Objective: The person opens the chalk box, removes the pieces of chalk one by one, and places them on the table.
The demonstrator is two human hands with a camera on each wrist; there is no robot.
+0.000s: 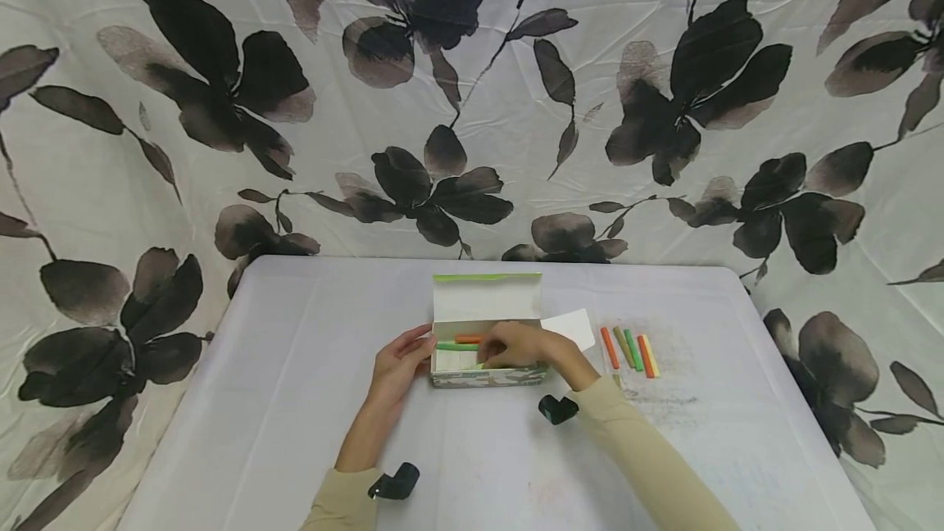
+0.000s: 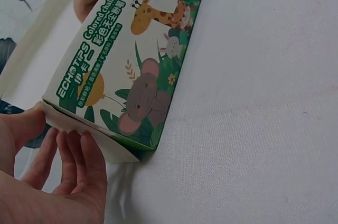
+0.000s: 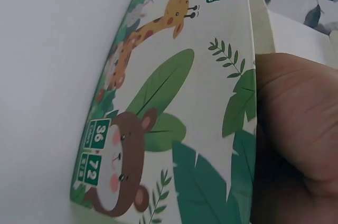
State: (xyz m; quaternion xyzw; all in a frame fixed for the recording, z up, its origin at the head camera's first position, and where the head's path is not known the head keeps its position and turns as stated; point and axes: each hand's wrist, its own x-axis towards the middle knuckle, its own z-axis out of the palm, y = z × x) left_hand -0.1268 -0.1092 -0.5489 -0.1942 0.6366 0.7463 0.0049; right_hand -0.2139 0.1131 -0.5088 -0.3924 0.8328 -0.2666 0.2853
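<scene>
Head view: chalk box (image 1: 487,380) is set on white desk (image 1: 472,465), at centre, lid (image 1: 487,296) raised at 12 o'clock, side flap (image 1: 577,327) spread at 2 o'clock. Left end of box is held by left hand (image 1: 398,365) at 9 o'clock. Right hand (image 1: 516,345) is reached in from 4 o'clock, over the right half of the box; its fingers are bent, tips dipped inside, by a yellow-green bit (image 1: 478,365). Whether that bit is gripped cannot be told. Orange stick (image 1: 468,339) and green stick (image 1: 455,347) are seen inside, toward 10 o'clock. Row of five chalk sticks (image 1: 633,349) is laid on the desk at 3 o'clock, well clear of the left hand: red, olive, green, orange-red, yellow. A dark device is worn at each wrist.

Left wrist view: printed box front is shown, elephant (image 2: 145,94) and giraffe (image 2: 152,18) included. Box end is pinched at 8 o'clock, thumb at the corner, fingers against the end flap (image 2: 100,142).

Right wrist view: bear print (image 3: 121,163) is seen at 7 o'clock. Right hand is placed at 3 o'clock, behind the front wall; fingertips are hidden.
</scene>
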